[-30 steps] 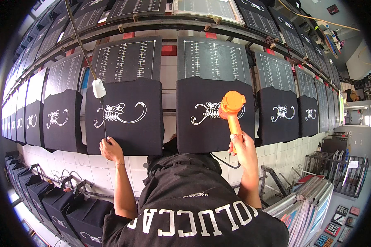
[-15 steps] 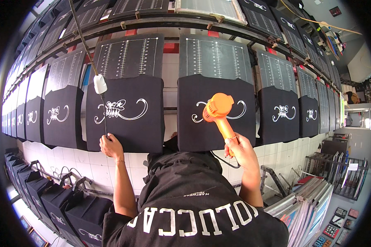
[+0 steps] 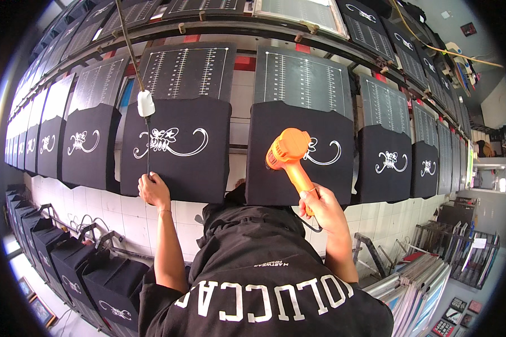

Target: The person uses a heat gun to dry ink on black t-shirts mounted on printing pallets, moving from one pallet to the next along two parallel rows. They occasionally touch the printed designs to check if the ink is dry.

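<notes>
My right hand (image 3: 324, 208) is wrapped round the handle of an orange heat gun (image 3: 292, 147), whose nozzle points left. The heat gun hangs over a black T-shirt (image 3: 298, 188) on a flat board and covers the left part of its white print. At the front of the black T-shirt to its left (image 3: 188, 182), my left hand (image 3: 154, 190) is closed on a thin black cable (image 3: 148, 143). That cable runs up to a white plug connector (image 3: 145, 103) hanging from an overhead cord.
More boards with printed black shirts (image 3: 383, 163) stretch left and right in a row. Behind them runs a metal rail (image 3: 219, 27). Screen frames (image 3: 416, 292) lean at the lower right, and shirt-covered boards (image 3: 109, 289) stand at the lower left.
The heat gun has moved left across the shirt, uncovering the right part of its print. My left hand keeps hold of the cable. The whole view has shifted slightly.
</notes>
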The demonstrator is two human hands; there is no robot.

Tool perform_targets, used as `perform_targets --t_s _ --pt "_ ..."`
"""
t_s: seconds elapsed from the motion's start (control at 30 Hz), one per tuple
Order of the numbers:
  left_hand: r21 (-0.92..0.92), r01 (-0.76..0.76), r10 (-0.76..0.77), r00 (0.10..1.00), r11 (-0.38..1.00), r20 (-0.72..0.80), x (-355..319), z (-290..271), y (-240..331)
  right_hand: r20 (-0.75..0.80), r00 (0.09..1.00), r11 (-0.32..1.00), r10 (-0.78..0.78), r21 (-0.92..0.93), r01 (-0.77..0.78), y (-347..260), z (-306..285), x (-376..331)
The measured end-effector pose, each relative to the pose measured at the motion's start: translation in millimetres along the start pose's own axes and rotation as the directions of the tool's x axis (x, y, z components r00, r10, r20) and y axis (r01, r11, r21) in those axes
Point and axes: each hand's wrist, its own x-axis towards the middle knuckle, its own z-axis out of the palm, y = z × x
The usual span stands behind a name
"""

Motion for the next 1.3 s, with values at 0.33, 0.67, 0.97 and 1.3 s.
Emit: perform_targets --t_s 0.33,0.67,0.97,1.3 --pt "-0.209 -0.002 0.039 0.984 0.978 0.173 17.0 -16.0 -31.0 -0.020 1.000 0.999 0.024 0.028 -0.024 -16.6 -4.0 13.6" --pt "-0.353 0.030 -0.025 1.000 0.935 0.019 115.6 -28.9 -148.0 -0.050 0.998 0.999 -0.023 0.022 0.024 -21.5 50.5 16.8" --pt "-0.167 0.138 -0.153 0.985 0.976 -0.084 284.9 17.0 -278.8 -0.082 0.989 0.975 -0.120 0.179 0.133 -39.8 218.6 84.3" --pt "0.211 0.521 -0.532 0.847 0.827 -0.005 325.0 43.8 -267.8 -0.257 0.962 0.992 -0.091 0.057 0.109 -61.0 291.4 102.9"
